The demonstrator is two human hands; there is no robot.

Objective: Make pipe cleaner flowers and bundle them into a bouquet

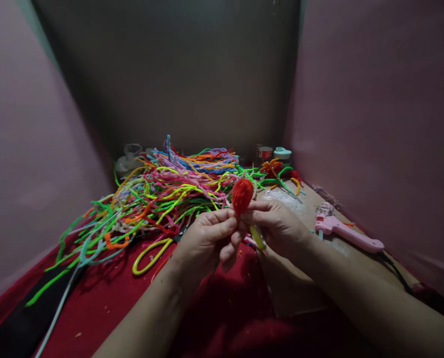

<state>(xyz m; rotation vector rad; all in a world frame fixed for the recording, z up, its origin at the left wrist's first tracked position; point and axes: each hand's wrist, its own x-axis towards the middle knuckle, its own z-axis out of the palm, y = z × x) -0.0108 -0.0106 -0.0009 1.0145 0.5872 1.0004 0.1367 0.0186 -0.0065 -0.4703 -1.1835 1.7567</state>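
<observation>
Both of my hands meet in the middle of the head view around a fuzzy red bud (242, 195) that looks made of pipe cleaners. My left hand (215, 232) pinches its lower end between thumb and forefinger, the other fingers curled. On the other side, my right hand (276, 223) grips the base of the same bud with its fingertips. Below the right fingers shows a yellow loop end (258, 237); what it belongs to is partly hidden. Scissors with a yellow handle (153, 257) lie beside my left wrist, their blades mostly hidden.
A large heap of coloured pipe cleaners (184, 184) spreads behind and left of my hands. A pink glue gun (351, 233) rests on the cardboard (292, 288) at right, its cord trailing. A jar with a pale lid (282, 154) stands at the back. Red cloth (117, 308) covers the table.
</observation>
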